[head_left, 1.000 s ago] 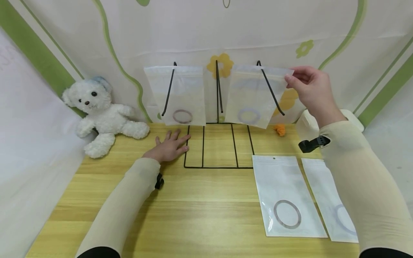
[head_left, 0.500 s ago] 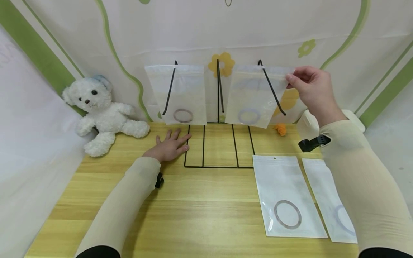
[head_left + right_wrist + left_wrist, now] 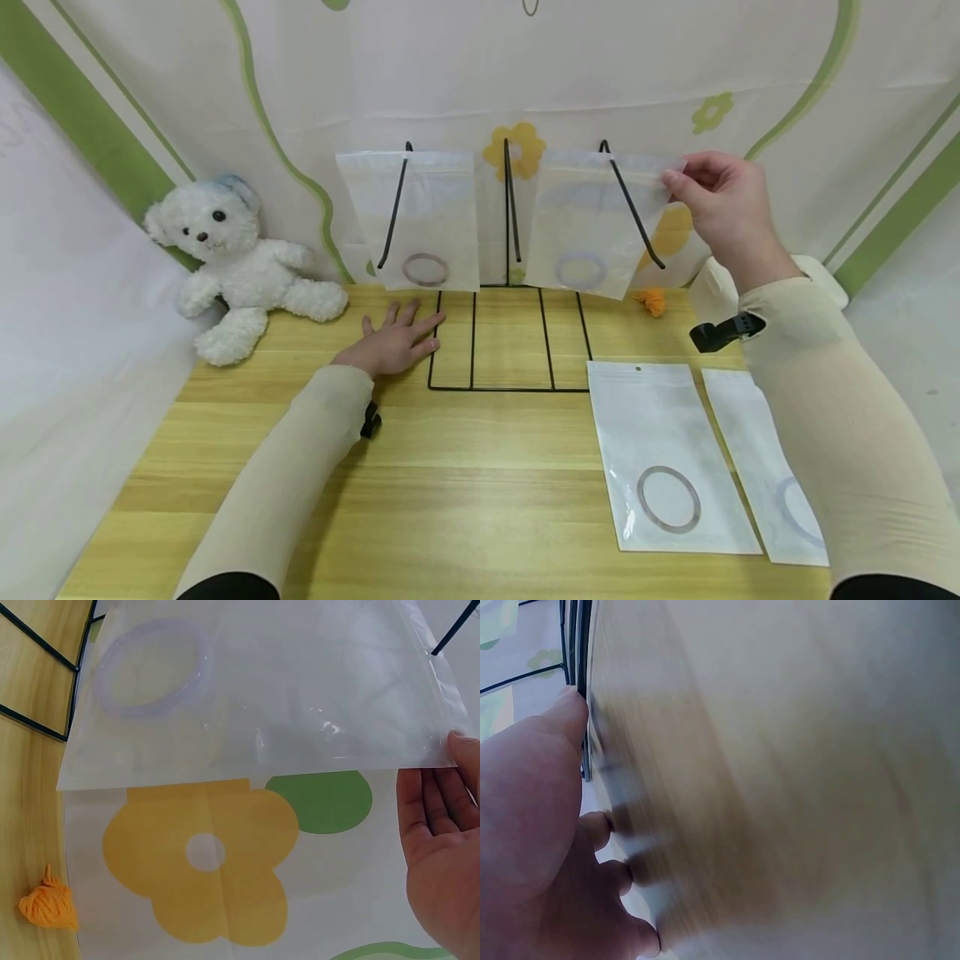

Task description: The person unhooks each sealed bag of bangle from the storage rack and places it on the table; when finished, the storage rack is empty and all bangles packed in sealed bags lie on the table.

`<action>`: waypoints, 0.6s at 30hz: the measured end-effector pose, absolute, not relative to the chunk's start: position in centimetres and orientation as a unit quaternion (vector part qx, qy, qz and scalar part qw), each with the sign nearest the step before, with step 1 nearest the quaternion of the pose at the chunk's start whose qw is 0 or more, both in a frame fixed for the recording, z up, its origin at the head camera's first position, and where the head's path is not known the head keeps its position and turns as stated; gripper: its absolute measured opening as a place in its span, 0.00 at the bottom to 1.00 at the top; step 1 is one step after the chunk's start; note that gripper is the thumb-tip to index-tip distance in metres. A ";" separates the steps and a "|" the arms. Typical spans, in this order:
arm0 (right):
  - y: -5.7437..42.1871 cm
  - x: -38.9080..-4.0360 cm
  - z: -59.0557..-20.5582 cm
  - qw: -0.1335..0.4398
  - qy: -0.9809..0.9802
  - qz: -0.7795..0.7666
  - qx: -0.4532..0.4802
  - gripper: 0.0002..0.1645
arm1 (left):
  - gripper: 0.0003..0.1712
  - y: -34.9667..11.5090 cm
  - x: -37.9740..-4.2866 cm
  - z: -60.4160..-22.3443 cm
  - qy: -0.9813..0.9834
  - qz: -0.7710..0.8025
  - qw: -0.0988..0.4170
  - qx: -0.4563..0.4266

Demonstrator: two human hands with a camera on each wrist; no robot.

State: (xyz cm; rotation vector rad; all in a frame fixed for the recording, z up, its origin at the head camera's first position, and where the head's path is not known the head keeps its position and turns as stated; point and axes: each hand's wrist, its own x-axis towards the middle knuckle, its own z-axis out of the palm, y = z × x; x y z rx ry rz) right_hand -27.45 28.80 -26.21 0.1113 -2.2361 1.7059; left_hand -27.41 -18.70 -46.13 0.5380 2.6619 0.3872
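Observation:
A clear zip bag with a pale purple bangle inside hangs on the right hook of a black wire rack. My right hand pinches the bag's upper right corner between thumb and fingers. On the left hook hangs a similar zip bag holding a brownish bangle. The middle hook carries no bag. My left hand lies spread on the table, its thumb and a fingertip at the left side of the rack's base.
Two more bagged bangles lie on the table at right: one bag in full sight, another bag partly under the right sleeve. A white teddy bear sits at left. An orange yarn bundle and a white container stand behind.
The right hand keeps its pinch and shifts only very slightly, the hanging bag's lower edge moving a touch to the right. The left hand stays in place.

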 end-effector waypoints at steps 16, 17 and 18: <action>28.5 -27.6 -26.4 0.227 -0.741 0.630 0.057 0.04 | 0.41 -18.4 -27.3 -46.1 0.951 0.144 0.189 0.199; 28.5 -27.6 -26.5 0.229 -0.738 0.632 0.058 0.04 | 0.40 -18.3 -27.3 -46.0 0.950 0.145 0.188 0.200; 28.6 -27.5 -26.5 0.231 -0.735 0.634 0.059 0.04 | 0.40 -18.2 -27.2 -45.8 0.950 0.148 0.188 0.201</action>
